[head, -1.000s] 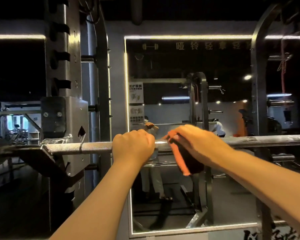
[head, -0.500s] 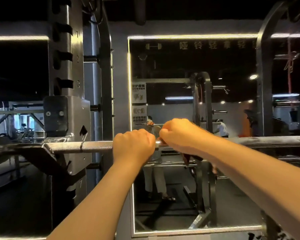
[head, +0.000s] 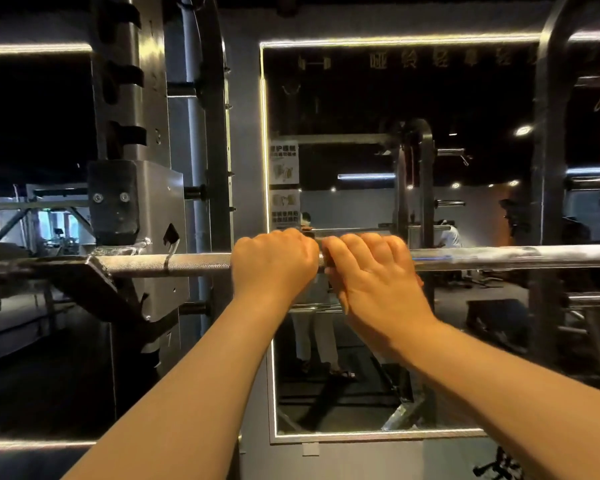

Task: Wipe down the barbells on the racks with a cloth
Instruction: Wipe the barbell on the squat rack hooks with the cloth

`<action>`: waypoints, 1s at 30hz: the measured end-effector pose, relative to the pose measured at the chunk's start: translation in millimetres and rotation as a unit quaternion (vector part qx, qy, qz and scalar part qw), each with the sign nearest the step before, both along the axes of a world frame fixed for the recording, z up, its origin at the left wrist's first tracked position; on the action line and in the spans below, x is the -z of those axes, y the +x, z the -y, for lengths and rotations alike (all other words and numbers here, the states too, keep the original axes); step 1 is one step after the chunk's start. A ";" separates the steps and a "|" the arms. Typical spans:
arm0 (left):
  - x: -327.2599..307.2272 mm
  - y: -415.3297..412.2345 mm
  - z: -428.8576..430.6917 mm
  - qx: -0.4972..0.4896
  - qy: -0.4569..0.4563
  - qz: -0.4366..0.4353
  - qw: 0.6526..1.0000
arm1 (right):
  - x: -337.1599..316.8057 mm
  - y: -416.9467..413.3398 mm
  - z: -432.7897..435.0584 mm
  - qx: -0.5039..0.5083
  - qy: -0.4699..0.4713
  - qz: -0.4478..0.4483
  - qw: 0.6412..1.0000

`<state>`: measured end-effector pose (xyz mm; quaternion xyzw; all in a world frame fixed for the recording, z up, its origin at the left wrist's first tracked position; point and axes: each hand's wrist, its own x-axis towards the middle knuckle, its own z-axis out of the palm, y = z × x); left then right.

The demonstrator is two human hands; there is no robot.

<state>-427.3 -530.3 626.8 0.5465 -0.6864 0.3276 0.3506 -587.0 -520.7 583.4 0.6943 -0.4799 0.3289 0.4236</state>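
Note:
A steel barbell (head: pixel 194 263) lies level across the rack at chest height, its left end on a hook (head: pixel 84 271). My left hand (head: pixel 274 261) grips the knurled shaft from above. Directly to its right, almost touching it, my right hand (head: pixel 374 275) curls over the bar. The cloth is hidden under that palm, and none of it shows clearly.
The rack's left upright (head: pixel 132 98) with its slotted holes stands close behind the bar. A second dark upright (head: pixel 548 168) rises at the right. A lit-framed wall mirror (head: pixel 361 393) straight ahead reflects a person and other racks. The floor below is dark.
My right hand has slid left along the bar until it sits against my left hand. The orange and dark cloth that hung below it is now out of sight. My left hand stayed put.

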 end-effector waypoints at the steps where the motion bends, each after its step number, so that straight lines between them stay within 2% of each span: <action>1: -0.2 -0.3 -1.3 -0.002 0.000 0.004 1.000 | -10.5 1.3 -4.1 0.004 0.012 -0.013 1.000; 4: 0.3 -1.1 -1.5 -0.009 0.004 0.013 1.000 | -53.0 5.8 -17.3 -0.025 0.156 -0.002 0.988; 6: -0.3 -1.5 -1.1 -0.012 0.009 0.008 1.000 | -75.5 9.4 -13.2 0.007 0.270 0.041 0.962; 7: -0.4 -1.2 -0.3 -0.012 0.011 0.002 1.000 | -80.7 12.7 -8.8 0.026 0.290 0.071 0.954; 8: -0.1 -0.8 0.6 -0.011 0.012 -0.002 1.000 | -78.1 15.6 -4.7 0.044 0.278 0.092 0.955; 9: 0.1 -0.7 0.5 -0.009 0.012 -0.006 1.000 | -69.3 18.1 -2.3 0.060 0.225 0.085 0.969; 11: 0.2 -0.3 -0.9 -0.005 0.012 -0.007 1.000 | -35.2 20.4 2.9 0.055 0.056 0.071 0.994; 13: -0.6 -0.3 -3.1 -0.002 0.012 0.002 1.000 | -4.9 18.6 4.6 0.026 -0.046 0.051 0.997; 15: 0.3 -1.0 -5.0 0.005 0.014 0.007 1.000 | 6.4 14.3 5.6 0.011 -0.050 0.039 0.998; 17: -0.5 -1.4 -5.1 0.001 0.010 0.006 1.000 | -9.6 12.7 1.7 0.001 -0.022 0.027 0.999; 19: 0.3 -1.2 -1.3 -0.006 0.008 0.000 1.000 | -40.3 12.1 -9.1 -0.017 0.088 0.035 0.995; 21: 1.1 -0.9 3.3 -0.002 0.006 -0.021 1.000 | -64.7 9.7 -10.3 -0.012 0.212 0.061 0.975; 22: 1.2 -0.9 5.1 0.001 0.007 -0.033 0.999 | -66.6 10.1 -7.5 0.005 0.217 0.061 0.974; 23: 1.6 -0.6 6.7 0.004 0.006 -0.041 0.999 | -61.7 11.7 -6.3 0.019 0.177 0.052 0.983; 25: 2.7 -0.2 7.0 0.011 0.002 -0.049 0.999 | -37.8 14.1 -0.3 0.016 0.027 0.060 0.998; 27: 2.7 -0.3 4.8 0.015 -0.001 -0.052 0.999 | -8.4 13.3 8.3 0.000 -0.069 0.068 0.995; 30: 2.7 0.0 1.8 0.017 0.008 -0.043 0.999 | 7.4 8.3 13.5 -0.006 -0.085 0.048 0.995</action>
